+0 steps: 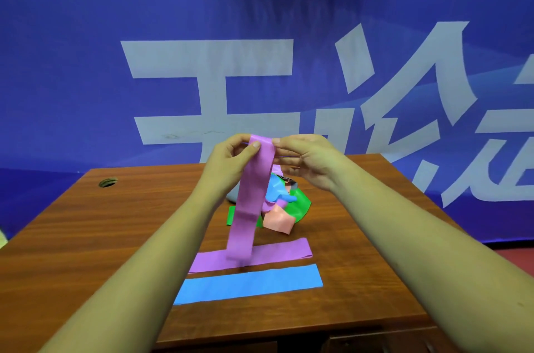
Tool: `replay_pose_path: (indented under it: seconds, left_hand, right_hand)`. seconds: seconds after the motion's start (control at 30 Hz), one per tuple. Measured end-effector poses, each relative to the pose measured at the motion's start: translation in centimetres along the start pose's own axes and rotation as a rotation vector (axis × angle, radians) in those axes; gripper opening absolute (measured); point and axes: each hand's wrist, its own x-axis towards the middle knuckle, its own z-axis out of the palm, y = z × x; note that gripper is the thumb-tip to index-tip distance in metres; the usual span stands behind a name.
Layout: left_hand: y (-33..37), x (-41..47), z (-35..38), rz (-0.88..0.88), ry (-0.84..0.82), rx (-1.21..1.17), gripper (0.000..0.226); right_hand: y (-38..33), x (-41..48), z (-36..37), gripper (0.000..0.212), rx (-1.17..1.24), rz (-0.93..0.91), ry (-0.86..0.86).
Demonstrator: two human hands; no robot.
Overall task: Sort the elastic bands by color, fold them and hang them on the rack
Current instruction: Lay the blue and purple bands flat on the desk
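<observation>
Above the wooden desk (86,237), a purple elastic band (251,196) hangs from both raised hands; left hand (231,159) and right hand (309,159) pinch its folded top edge; its lower end touches a flat purple band (277,254); beside that lies a blue band (248,283); a mixed pile (283,205) sits behind.

A wooden table (86,237) with a round hole (108,182) at ten o'clock fronts a blue banner (86,63) at twelve.
</observation>
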Motion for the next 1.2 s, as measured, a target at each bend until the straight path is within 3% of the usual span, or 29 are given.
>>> replay_pose_path:
  seconds: [0.27, 0.37, 0.47, 0.67, 0.77, 0.83, 0.97, 1.07, 1.2]
  left_hand:
    - [0.4, -0.3, -0.5, -0.043, 0.094, -0.105, 0.005]
    - [0.8, -0.2, -0.4, -0.045, 0.119, -0.129, 0.009]
    - [1.3, 0.0, -0.3, -0.068, 0.16, -0.194, 0.007]
    - [1.1, 0.9, -0.5, -0.124, 0.211, -0.185, 0.005]
    - [0.2, 0.9, -0.9, -0.191, 0.186, -0.222, 0.013]
    - [-0.3, 0.5, -1.0, -0.274, 0.142, -0.289, 0.033]
    - [-1.2, -0.8, -1.0, -0.409, 0.012, -0.325, 0.058]
    - [-1.7, -1.9, -1.1, -0.365, -0.099, -0.31, 0.054]
    - [-1.6, -2.5, -1.1, -0.187, -0.176, -0.257, 0.028]
  right_hand:
    - [-0.6, 0.2, 1.6, 0.014, -0.125, -0.165, 0.179]
    - [-0.9, -0.1, 1.8, 0.035, -0.038, -0.14, 0.125]
    - [-0.4, -0.4, 1.9, 0.044, -0.125, -0.097, 0.082]
    - [3.7, -0.9, 1.7, 0.019, -0.469, -0.052, -0.077]
    - [4.5, -1.1, 2.4, 0.007, -0.32, -0.057, -0.042]
    - [4.1, -0.7, 2.8, 0.021, -0.178, -0.055, 0.007]
    - [2.6, -0.4, 3.0, 0.017, 0.003, -0.059, 0.07]
    - [2.0, 0.0, 2.8, 0.011, 0.057, -0.045, 0.154]
    - [2.0, 0.2, 2.4, 0.008, 0.096, -0.027, 0.214]
